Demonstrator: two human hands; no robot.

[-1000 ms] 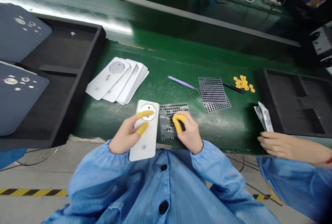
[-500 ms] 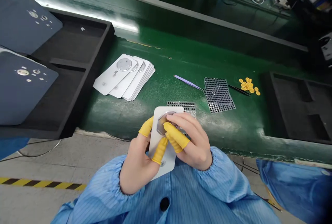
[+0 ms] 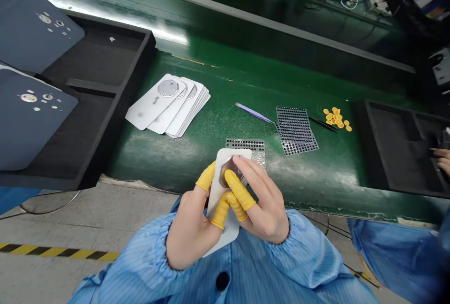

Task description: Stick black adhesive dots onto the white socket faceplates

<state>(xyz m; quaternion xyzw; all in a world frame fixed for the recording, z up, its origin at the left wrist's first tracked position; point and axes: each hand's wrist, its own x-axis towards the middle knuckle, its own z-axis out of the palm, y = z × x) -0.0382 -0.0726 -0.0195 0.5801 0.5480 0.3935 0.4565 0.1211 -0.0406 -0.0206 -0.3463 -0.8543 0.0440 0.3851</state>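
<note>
A white phone back cover (image 3: 230, 234) with an eight-sided camera plate (image 3: 228, 164) is tilted at the bench's front edge. My left hand (image 3: 191, 229) grips it by the left side, with yellow finger cots on thumb and fingertip. My right hand (image 3: 270, 210) closes over its right side; the cotted index finger rests on the camera plate. Both thumbs meet over the cover's front. Just behind, partly covered, lies a clear sheet of black dots (image 3: 258, 146). Whether my fingers hold anything small is hidden.
Fanned white covers (image 3: 151, 109) lie left of centre. Purple tweezers (image 3: 253, 113), a larger dotted sheet (image 3: 297, 128), black tweezers (image 3: 323, 125) and yellow finger cots (image 3: 335, 118) lie to the right. A black tray (image 3: 130, 74) with dark blue panels (image 3: 31, 121) stands left; a co-worker's hand (image 3: 443, 158) reaches over the right tray (image 3: 381, 154).
The cover and my left hand have shifted slightly right and toward me. The right index finger stays on the camera plate. Other people's hands have appeared at the right edge and far back.
</note>
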